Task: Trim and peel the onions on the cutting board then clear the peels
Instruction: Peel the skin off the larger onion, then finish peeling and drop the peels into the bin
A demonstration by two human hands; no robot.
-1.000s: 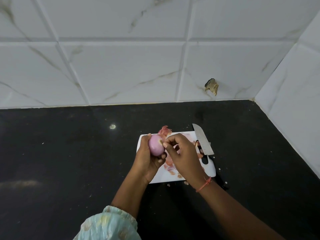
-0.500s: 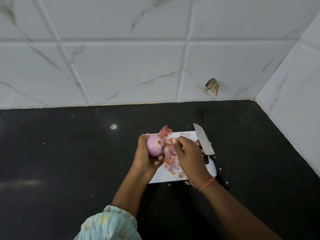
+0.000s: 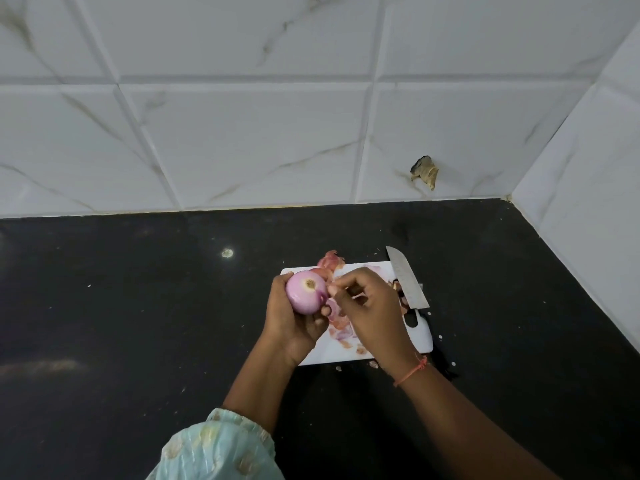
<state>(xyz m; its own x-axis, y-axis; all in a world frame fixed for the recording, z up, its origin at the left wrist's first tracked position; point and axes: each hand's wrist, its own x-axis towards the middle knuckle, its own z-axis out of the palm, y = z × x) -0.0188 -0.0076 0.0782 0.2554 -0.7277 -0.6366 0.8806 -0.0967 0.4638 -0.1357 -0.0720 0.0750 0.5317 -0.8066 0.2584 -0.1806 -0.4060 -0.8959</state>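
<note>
A left hand (image 3: 294,317) grips a mostly peeled onion (image 3: 306,292) above the cutting board (image 3: 420,337), while the right hand (image 3: 372,306), fingers curled, pinches at a last strip of skin. Loose peels (image 3: 341,322) litter the board and remain to be cleared. A knife (image 3: 407,278) rests along the board's right edge, near the working hand.

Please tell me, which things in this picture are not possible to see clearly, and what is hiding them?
- Head view: the near side of the onion is covered by the left hand.
- Much of the board and some peels lie under the right hand.
- The knife handle is mostly behind the right wrist.
- Whether the right hand's fingertips pinch a peel is too small to tell.
</note>
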